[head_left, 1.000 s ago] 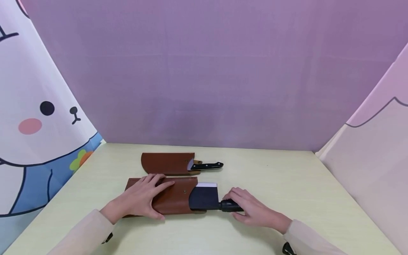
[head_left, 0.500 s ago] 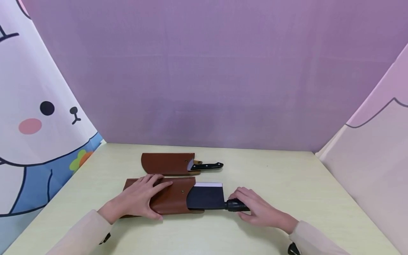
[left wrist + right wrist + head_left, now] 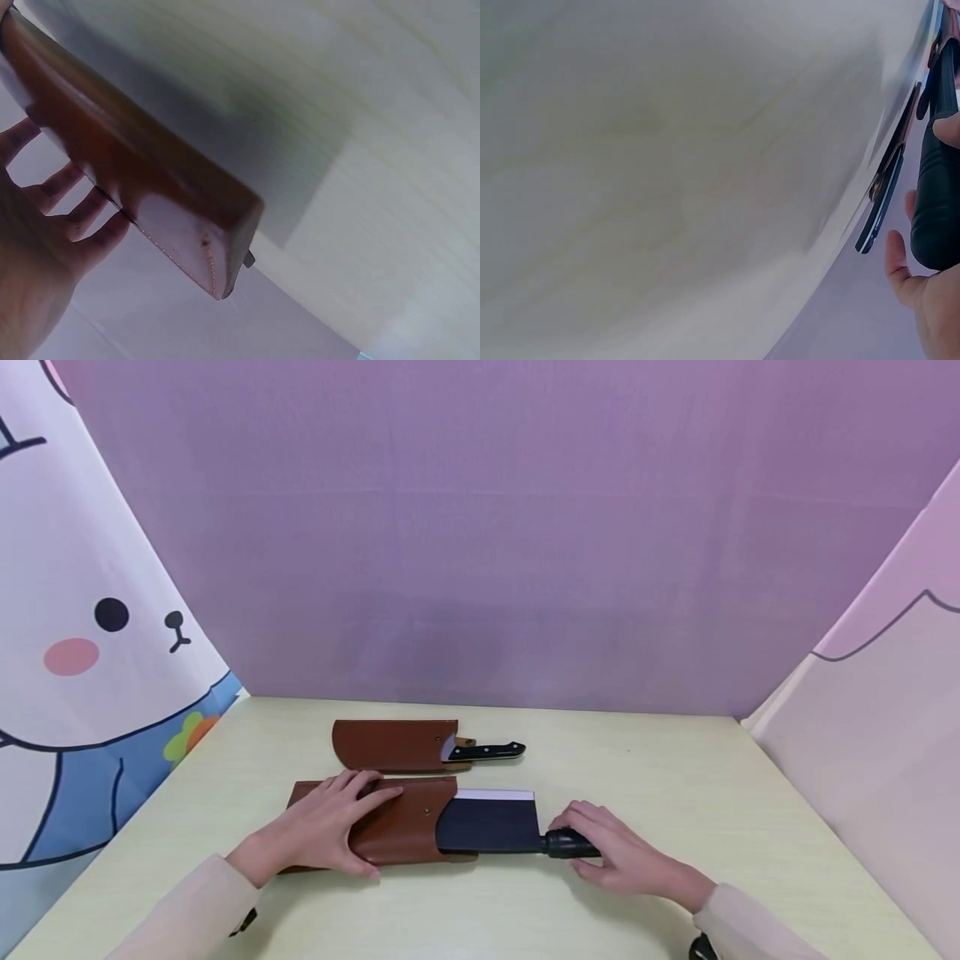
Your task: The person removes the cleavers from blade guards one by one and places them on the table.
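A brown leather knife sheath [image 3: 401, 827] lies on the table, its mouth facing right. Across its left part my left hand [image 3: 326, 827] grips it, fingers at the far edge and thumb at the near edge. In the left wrist view, fingertips [image 3: 90, 206] touch one long side of the sheath [image 3: 142, 165]. A cleaver [image 3: 491, 825] with a dark, broad blade sticks partly out of the mouth; the rest of the blade is hidden inside. My right hand [image 3: 618, 852] holds the black handle [image 3: 566, 843], also seen as a ribbed handle [image 3: 936, 199] in the right wrist view.
Behind, on the pale table [image 3: 675, 793], lies a second brown sheath [image 3: 390, 745] with a knife in it, its black riveted handle [image 3: 487, 752] pointing right. A purple cloth [image 3: 525, 568] hangs along the table's back edge, and printed cloths hang at both sides.
My right hand has moved right with the cleaver, so more blade shows outside the sheath. The left hand and sheath have shifted slightly left. The second knife has stayed put.
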{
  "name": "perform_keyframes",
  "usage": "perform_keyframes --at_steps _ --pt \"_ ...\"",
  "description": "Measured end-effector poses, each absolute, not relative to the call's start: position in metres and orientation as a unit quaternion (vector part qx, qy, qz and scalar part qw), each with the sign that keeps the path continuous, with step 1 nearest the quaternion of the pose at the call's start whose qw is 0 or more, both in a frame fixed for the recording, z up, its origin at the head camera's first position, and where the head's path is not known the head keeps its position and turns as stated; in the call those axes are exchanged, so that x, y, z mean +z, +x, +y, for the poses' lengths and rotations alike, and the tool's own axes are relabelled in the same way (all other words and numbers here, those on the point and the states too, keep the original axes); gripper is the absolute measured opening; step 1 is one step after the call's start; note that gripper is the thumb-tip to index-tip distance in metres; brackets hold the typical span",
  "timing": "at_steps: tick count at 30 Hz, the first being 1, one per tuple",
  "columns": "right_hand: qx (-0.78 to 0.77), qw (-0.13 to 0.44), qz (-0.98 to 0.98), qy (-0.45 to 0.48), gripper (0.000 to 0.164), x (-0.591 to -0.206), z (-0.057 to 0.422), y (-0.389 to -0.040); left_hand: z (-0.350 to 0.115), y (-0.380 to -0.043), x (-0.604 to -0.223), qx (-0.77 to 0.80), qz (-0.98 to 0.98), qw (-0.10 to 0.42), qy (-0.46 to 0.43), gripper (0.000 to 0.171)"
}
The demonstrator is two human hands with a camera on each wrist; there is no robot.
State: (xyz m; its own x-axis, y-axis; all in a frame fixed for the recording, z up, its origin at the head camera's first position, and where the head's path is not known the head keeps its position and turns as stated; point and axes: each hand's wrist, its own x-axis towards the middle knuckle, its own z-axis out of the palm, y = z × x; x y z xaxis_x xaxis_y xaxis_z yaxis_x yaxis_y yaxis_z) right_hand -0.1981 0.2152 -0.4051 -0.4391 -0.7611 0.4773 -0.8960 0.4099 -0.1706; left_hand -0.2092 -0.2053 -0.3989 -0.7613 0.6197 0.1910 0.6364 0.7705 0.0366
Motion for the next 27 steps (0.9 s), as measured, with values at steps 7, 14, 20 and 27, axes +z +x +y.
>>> perform_keyframes --at_steps 7,14,20,27 --pt "0.209 0.164 -0.824 0.501 0.047 -0.405 0.221 -0.198 -0.207 -0.209 -0.398 -0.052 -0.933 0.097 -0.342 0.1" --pt "0.211 0.161 -0.825 0.5 0.047 -0.405 0.226 -0.198 -0.207 -0.208 -0.398 -0.051 -0.937 0.084 -0.336 0.1" --pt "0.211 0.164 -0.825 0.498 0.048 -0.405 0.23 -0.198 -0.208 -0.208 -0.398 -0.053 -0.935 0.091 -0.339 0.1" --pt "0.211 0.16 -0.829 0.493 0.049 -0.405 0.235 -0.197 -0.21 -0.207 -0.397 -0.052 -0.937 0.086 -0.336 0.1"
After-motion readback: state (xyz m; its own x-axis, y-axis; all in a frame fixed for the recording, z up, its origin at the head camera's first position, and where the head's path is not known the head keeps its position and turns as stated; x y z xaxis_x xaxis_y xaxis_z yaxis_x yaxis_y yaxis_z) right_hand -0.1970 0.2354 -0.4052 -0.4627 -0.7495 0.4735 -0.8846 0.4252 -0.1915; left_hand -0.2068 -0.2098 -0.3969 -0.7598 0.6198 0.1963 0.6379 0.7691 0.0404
